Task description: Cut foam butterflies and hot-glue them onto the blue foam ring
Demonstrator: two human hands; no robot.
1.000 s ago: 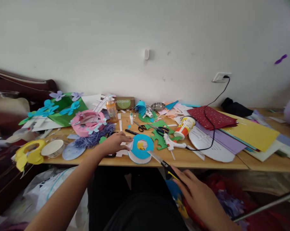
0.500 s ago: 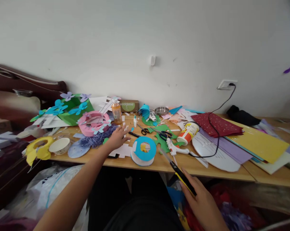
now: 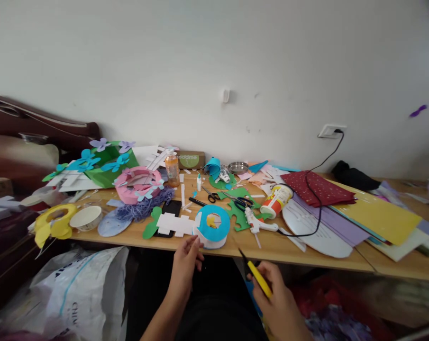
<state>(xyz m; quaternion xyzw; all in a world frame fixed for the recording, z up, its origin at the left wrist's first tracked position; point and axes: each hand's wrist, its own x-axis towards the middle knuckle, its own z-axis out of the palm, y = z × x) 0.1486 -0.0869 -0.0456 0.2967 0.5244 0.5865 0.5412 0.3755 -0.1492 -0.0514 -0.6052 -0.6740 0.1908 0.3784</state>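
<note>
My right hand point(image 3: 276, 296) is wrapped round a yellow and black utility knife point(image 3: 260, 279), its tip pointing up and left toward the table edge. In front of the table edge, my left hand point(image 3: 186, 260) has its fingers drawn together; whatever is between them, if anything, I cannot make out. Just beyond it lies a ring with a blue top and white side point(image 3: 219, 237). Left of the ring is a notched white paper piece point(image 3: 172, 223), partly over a black phone point(image 3: 172, 208). A green paper leaf shape point(image 3: 151, 224) lies beside the phone.
A white glue gun point(image 3: 260, 223), scissors point(image 3: 243, 202) and a tipped paper cup point(image 3: 276, 201) lie right of the ring. A black cord point(image 3: 320, 213) runs up to the wall socket. An orange drink bottle point(image 3: 172, 170) and pink ring point(image 3: 123, 184) stand behind on the left.
My left hand has pulled back from over the table to its front edge, and its fingers have closed. The right hand has shifted slightly left and down, turning the knife.
</note>
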